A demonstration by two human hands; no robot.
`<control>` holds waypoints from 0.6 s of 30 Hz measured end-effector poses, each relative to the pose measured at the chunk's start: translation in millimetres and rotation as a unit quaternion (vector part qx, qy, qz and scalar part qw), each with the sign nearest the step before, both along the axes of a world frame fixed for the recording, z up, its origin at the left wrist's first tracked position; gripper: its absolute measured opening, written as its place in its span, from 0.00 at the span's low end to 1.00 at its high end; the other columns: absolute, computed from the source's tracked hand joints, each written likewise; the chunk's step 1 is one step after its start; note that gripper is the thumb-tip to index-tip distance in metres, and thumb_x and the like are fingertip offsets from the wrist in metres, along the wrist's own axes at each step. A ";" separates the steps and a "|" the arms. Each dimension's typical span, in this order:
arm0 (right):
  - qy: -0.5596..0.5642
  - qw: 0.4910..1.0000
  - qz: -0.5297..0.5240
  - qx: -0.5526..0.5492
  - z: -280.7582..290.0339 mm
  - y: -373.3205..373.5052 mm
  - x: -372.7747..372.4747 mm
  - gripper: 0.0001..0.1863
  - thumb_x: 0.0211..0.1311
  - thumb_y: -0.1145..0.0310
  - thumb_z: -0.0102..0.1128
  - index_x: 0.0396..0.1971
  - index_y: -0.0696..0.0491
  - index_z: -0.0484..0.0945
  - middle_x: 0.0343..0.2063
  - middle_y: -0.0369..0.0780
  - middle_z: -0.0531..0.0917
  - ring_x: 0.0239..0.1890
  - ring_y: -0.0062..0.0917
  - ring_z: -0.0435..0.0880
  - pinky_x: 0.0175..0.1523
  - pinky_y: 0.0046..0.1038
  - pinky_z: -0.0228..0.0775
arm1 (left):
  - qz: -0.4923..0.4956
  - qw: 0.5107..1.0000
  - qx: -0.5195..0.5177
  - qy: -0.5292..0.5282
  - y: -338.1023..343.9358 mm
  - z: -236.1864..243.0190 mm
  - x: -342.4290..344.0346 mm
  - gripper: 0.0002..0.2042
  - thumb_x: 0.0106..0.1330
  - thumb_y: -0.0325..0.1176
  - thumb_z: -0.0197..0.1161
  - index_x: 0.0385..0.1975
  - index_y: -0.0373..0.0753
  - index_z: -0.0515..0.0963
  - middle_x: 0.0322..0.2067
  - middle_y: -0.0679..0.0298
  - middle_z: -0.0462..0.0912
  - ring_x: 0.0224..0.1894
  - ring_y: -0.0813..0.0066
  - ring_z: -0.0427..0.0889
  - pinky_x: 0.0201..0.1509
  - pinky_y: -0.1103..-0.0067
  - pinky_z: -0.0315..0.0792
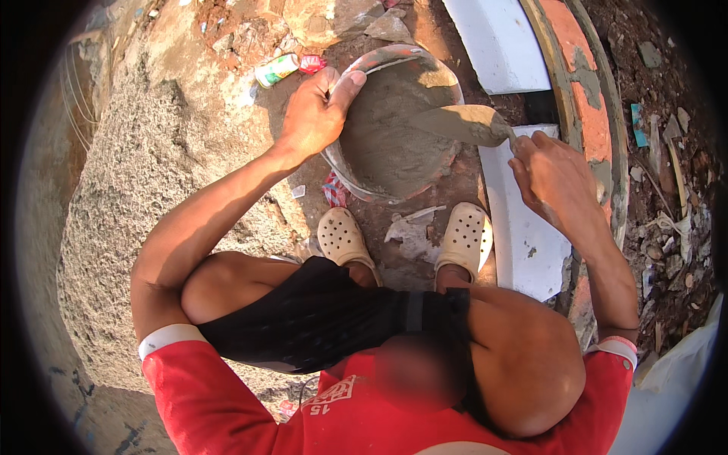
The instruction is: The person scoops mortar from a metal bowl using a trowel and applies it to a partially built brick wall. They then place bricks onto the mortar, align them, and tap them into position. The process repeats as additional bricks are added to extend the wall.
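Observation:
A round bucket (331, 158) holding wet grey mortar (387, 144) stands on the ground in front of my feet. My left hand (317, 108) grips the bucket's rim at its upper left, thumb over the edge. In my right hand (557, 176) is a trowel (464, 125), held by its handle, which my fingers mostly hide. The trowel's blade is smeared with mortar and reaches over the right side of the bucket, its tip above the mortar. Whether the tip touches the mortar I cannot tell.
White blocks (523, 227) lie to the right, beside a curved course of orange bricks (574, 45). Rubble and scraps (667, 227) cover the soil beyond. At left is a rough grey concrete mass (144, 220). A can (277, 70) and a red wrapper (312, 64) lie beyond the bucket.

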State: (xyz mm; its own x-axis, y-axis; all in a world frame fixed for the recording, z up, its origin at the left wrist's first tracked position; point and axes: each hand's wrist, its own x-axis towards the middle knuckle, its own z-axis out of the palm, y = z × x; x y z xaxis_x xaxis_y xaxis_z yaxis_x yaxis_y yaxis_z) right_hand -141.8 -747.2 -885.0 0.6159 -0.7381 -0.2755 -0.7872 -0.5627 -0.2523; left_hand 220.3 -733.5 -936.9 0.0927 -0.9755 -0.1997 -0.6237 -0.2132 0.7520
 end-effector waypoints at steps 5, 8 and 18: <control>-0.006 0.990 0.076 -0.121 -59.0 -8.9 76.3 0.09 0.53 0.74 0.63 0.35 0.61 0.81 0.34 0.48 0.83 0.38 0.40 0.87 0.44 0.39 0.79 | -0.006 0.999 0.007 -0.033 3.7 8.0 -5.5 0.26 0.77 0.56 0.56 0.25 0.39 0.72 0.20 0.71 0.69 0.26 0.82 0.67 0.29 0.76 0.63; 0.040 0.994 0.098 0.007 -73.5 5.6 99.2 0.12 0.58 0.69 0.64 0.39 0.60 0.80 0.38 0.48 0.83 0.41 0.43 0.88 0.46 0.43 0.81 | 0.017 0.999 0.023 -0.021 2.2 11.9 -8.8 0.25 0.75 0.53 0.60 0.24 0.36 0.72 0.19 0.59 0.70 0.25 0.67 0.70 0.32 0.66 0.67; -0.202 0.896 -0.045 0.392 -74.7 -1.4 49.7 0.15 0.65 0.62 0.63 0.31 0.61 0.82 0.26 0.47 0.83 0.30 0.36 0.83 0.37 0.37 0.73 | 0.012 1.000 0.020 0.002 1.1 0.2 -2.3 0.24 0.77 0.54 0.57 0.26 0.40 0.73 0.23 0.72 0.71 0.29 0.82 0.68 0.34 0.77 0.65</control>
